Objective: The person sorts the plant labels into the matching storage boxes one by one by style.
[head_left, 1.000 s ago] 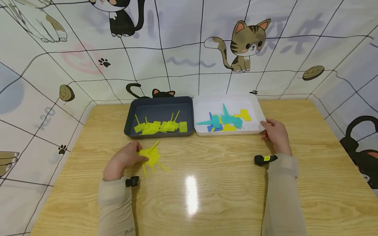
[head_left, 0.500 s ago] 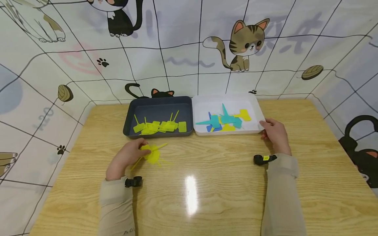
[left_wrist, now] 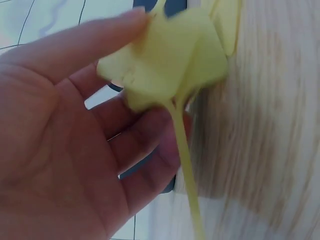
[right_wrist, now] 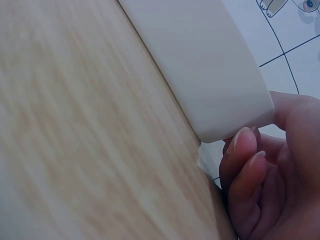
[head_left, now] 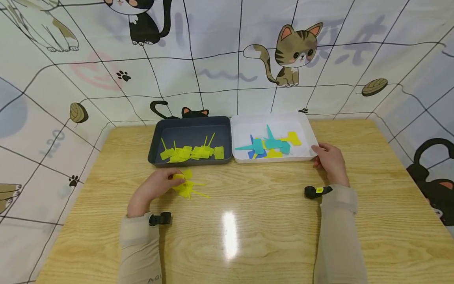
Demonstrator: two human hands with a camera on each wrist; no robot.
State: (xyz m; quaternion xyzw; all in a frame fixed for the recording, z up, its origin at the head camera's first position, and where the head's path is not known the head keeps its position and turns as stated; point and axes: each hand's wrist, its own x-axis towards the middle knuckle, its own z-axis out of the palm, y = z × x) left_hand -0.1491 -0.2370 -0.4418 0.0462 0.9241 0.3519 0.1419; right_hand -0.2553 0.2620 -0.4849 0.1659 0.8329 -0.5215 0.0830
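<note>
My left hand (head_left: pixel 154 187) pinches a bunch of yellow plastic tags (head_left: pixel 185 190) with thin stems, just in front of the dark grey tray (head_left: pixel 191 128). In the left wrist view the flat plates of the tags (left_wrist: pixel 167 55) overlap between thumb and fingers, and one stem hangs down. More yellow tags (head_left: pixel 191 154) lie heaped along the near side of the dark tray. At the near right corner of the white tray (head_left: pixel 248 122), my right hand (head_left: pixel 332 161) holds the rim. The right wrist view has its thumb over the tray wall (right_wrist: pixel 200 60) and fingers curled below.
Inside the white tray are teal pointed tags (head_left: pixel 278 145), blue pieces (head_left: pixel 260 156) and yellow tags (head_left: pixel 293 138). Both trays stand side by side at the back of the wooden table (head_left: pixel 269 221), against a cat-printed cloth backdrop (head_left: pixel 220 47).
My left hand has shifted slightly right with the yellow tags, and the bunch has turned, its stems now pointing more to the right. My right hand keeps its place on the white tray.
</note>
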